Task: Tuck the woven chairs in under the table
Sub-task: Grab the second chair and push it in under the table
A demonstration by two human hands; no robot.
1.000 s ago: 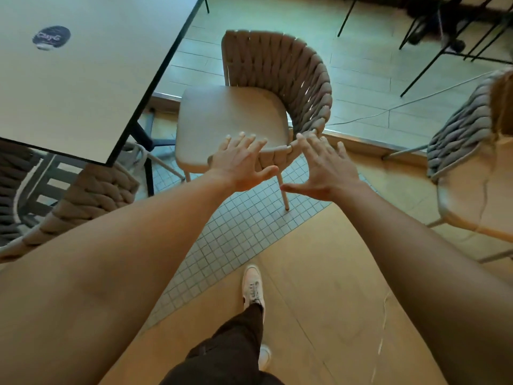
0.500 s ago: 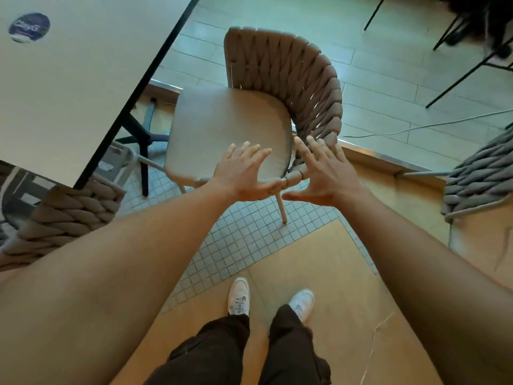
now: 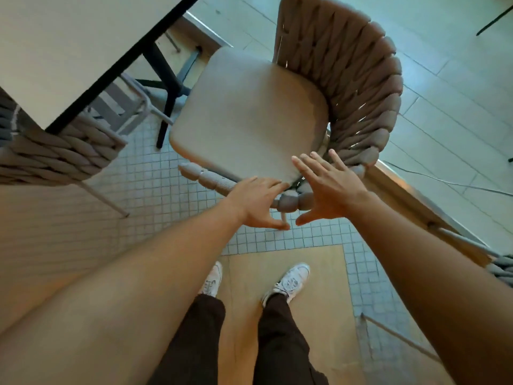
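A beige woven chair (image 3: 361,79) with a smooth seat cushion stands out from the light wooden table (image 3: 69,51), its seat front angled toward the table's corner. My left hand (image 3: 258,202) lies over the chair's near rope-wrapped arm rail, fingers curled on top and thumb underneath. My right hand (image 3: 331,187) is beside it where the rail meets the back, fingers spread and straight, thumb low. A second woven chair (image 3: 55,154) sits tucked under the table at the left.
The table's black pedestal leg (image 3: 166,87) stands just left of the seat. A metal floor strip (image 3: 416,195) and a thin cable (image 3: 449,183) run at the right. Part of another woven chair (image 3: 501,269) shows at the right edge. My white shoes (image 3: 291,279) are on the tan floor.
I have stepped closer and the view tilted down. Both hands came down from above the seat onto the near arm rail, and the left fingers curled over it.
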